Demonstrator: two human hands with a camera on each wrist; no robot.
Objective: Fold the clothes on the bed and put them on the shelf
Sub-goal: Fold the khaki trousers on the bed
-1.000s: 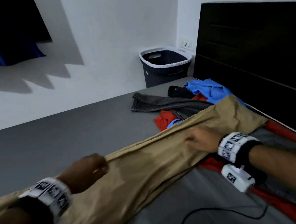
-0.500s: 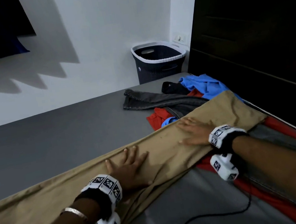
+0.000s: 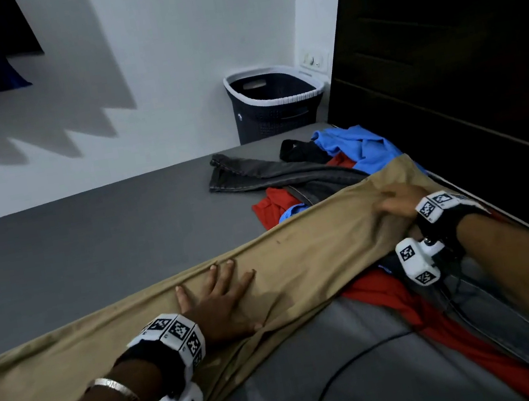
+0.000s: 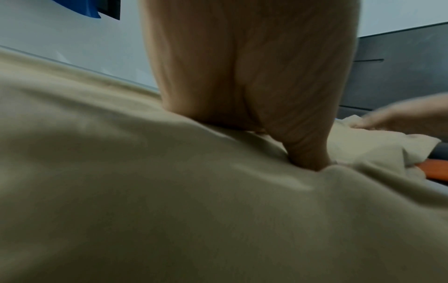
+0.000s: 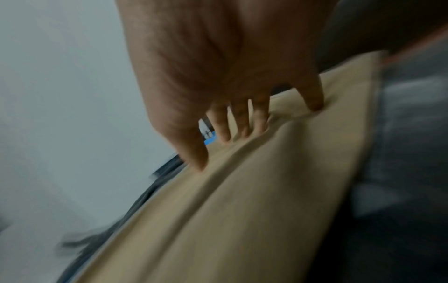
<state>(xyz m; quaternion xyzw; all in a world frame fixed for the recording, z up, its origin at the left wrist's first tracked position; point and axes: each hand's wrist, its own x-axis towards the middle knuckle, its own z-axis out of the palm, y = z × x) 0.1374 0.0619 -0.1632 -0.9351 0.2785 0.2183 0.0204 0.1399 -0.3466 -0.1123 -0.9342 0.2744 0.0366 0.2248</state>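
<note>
Smoothing the trousers [image 3: 301, 264] before the first fold. The khaki trousers lie stretched across the grey bed [image 3: 90, 245], their far end overlapping the pile [image 3: 331, 172] of unfolded clothes by the headboard [image 3: 445, 85]. Your left hand [image 3: 220, 304] lies flat on the cloth near mid-length, fingers straight and spread, holding nothing; the left wrist view confirms the palm pressed down into the fabric. Your right hand [image 3: 402, 201] rests near the far end with its fingers [image 5: 194, 153] splayed and bent, tips digging into the cloth and raising a ridge [image 5: 230, 172] beside them; it appears to press rather than pinch, though the blurred right wrist view leaves this uncertain. To do this step well, keep the left palm as an anchor and draw the right hand outward along the leg, so the ridge runs off the end rather than being trapped under a fold. Flatten the fingers as you sweep; bent tips tend to bunch soft cloth. Check that both legs lie edge on edge before you fold. The red garment [image 3: 393, 301] lies under the trousers and may drag with them, so lift the end clear of the pile. Mind the black cable [image 3: 335, 372] on the bed near your arms. No shelf is in view.
</note>
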